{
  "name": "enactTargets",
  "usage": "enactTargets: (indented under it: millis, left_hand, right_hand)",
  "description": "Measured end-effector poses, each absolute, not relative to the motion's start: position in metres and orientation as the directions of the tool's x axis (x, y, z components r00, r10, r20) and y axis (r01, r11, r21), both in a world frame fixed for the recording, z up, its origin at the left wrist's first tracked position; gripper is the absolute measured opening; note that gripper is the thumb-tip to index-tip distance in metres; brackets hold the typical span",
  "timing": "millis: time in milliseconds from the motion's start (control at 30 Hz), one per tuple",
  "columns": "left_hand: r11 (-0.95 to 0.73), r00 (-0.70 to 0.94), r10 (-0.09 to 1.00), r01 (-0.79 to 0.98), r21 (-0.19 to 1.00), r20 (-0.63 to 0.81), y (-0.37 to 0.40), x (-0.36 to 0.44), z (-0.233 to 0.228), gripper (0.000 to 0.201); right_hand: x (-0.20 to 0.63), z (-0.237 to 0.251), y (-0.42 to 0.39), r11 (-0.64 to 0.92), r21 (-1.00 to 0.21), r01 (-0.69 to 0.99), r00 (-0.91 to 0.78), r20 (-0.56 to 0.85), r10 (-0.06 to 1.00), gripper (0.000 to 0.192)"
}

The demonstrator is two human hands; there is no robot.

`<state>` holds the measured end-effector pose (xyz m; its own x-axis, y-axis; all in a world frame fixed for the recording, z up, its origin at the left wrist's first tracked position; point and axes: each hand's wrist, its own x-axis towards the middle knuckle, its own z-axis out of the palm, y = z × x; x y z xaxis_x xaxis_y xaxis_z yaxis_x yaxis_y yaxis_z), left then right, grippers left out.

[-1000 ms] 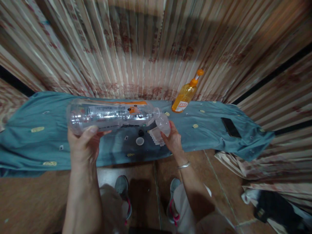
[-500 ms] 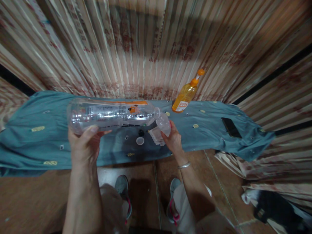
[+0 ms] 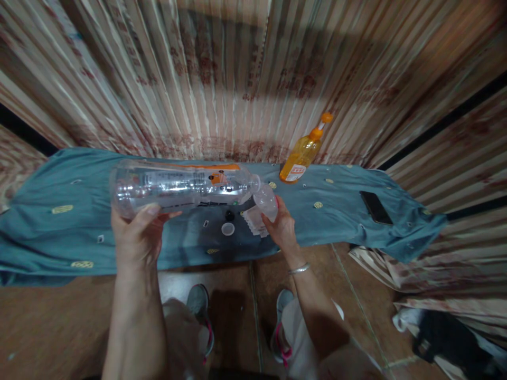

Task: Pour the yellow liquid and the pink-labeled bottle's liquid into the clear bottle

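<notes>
A person stands at a low table draped in a teal cloth (image 3: 47, 232), looking down at both hands. The left hand (image 3: 137, 232) is wrapped around the base end of a large clear plastic bottle (image 3: 178, 187), fingers curled under it and thumb on the near side. The bottle is held above the cloth, lying almost flat. Its long axis runs left to right across the scene, base to the left, open neck pointing right and tipped slightly downward.

The right hand (image 3: 282, 227) grips a small clear cup (image 3: 266, 201), held tilted just under the bottle's mouth, the two touching or nearly so. Whether liquid is flowing cannot be told.

On the cloth beneath them lie a small white cap (image 3: 227, 228), a small dark cap (image 3: 229, 215) and some white paper (image 3: 253, 221). Farther right stands an orange bottle (image 3: 301, 154) with an orange spout, leaning in the view, and a dark phone (image 3: 375, 207) lies flat near the right end.

The risks, as judged here: the bottle is long and held only at its far end, so its mouth could swing off the narrow cup and spill onto the cloth and paper. The cup is light and tilted; a sudden gush could overfill it or push it from the fingers.
</notes>
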<state>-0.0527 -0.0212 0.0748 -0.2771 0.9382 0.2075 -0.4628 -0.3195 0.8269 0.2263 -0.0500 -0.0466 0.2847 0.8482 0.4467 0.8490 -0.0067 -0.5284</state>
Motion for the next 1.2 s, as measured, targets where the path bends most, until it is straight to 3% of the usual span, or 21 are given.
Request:
enactTargets:
  millis: [333,600,1200]
  left_hand:
    - [-0.320,-0.273,0.939,-0.477,0.818,0.209,-0.0225,-0.0510,0.0774,0.083]
    - [-0.322,-0.261,0.941,-0.486,0.812,0.217,-0.0214,-0.0515,0.0757,0.080]
    - [-0.329,-0.271,0.938,-0.496,0.803,0.217,-0.0223,-0.0500,0.0747,0.080]
  right_hand:
    - [0.2261,-0.0480,-0.0504,0.005,-0.525,0.851,0.277,0.456,0.846,0.067]
    - [0.2252,-0.0408,-0.0520,-0.012,-0.556,0.831,0.284,0.406,0.868,0.065]
    - [0.2271,-0.0410,-0.0551,0.009,-0.524,0.852,0.258,0.434,0.863,0.065]
